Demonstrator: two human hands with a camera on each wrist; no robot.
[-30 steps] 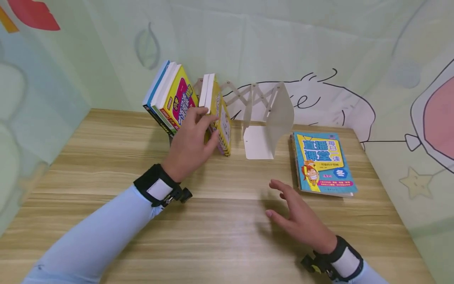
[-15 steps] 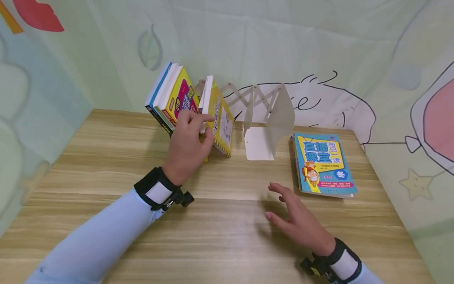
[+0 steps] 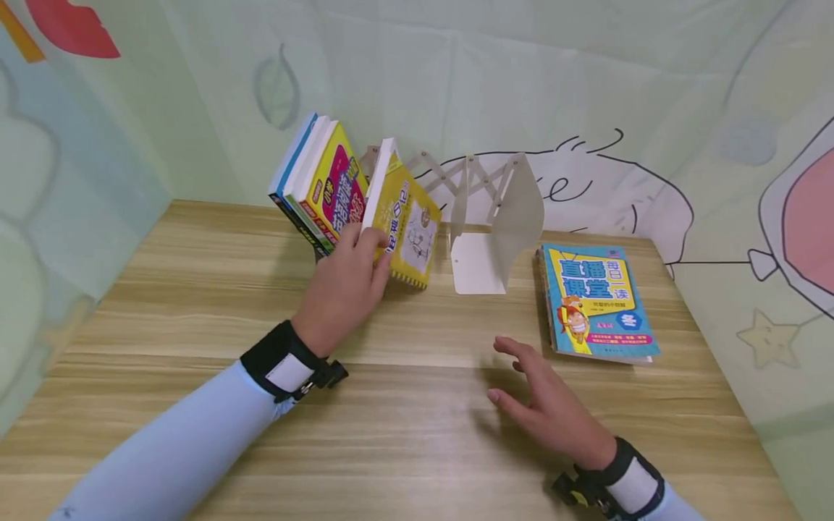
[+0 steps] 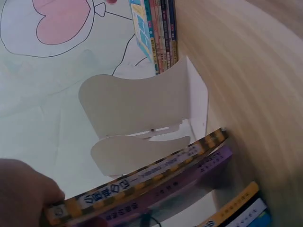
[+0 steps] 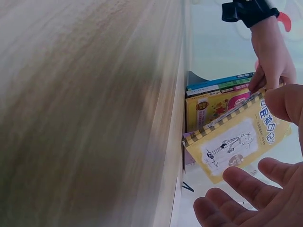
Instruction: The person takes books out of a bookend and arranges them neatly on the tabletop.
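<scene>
My left hand [image 3: 342, 289] pinches the upper spine end of a yellow comic-style book [image 3: 410, 231], which leans tilted in the bookend rack. In the left wrist view, a purple-spined book [image 4: 170, 189] lies right against the yellow book's striped spine [image 4: 142, 177]. Left of my hand, several books lean together, the nearest with a yellow and magenta cover [image 3: 339, 181]. My right hand [image 3: 554, 409] hovers over the table with fingers spread and holds nothing. The right wrist view shows the yellow book's drawn cover [image 5: 232, 146] beyond my right fingers [image 5: 251, 189].
An expandable beige metal bookend rack [image 3: 517, 217] stands at the back, its right compartment showing a white base plate [image 3: 478, 268]. To its right lies a stack of books with a blue cover [image 3: 596, 300] on top. A printed cloth backdrop [image 3: 404, 65] rises behind the wooden table [image 3: 404, 434].
My left hand moves from atop the books down along the yellow book's spine. The yellow book now tilts and turns its cover more toward me. My right hand stays nearly still.
</scene>
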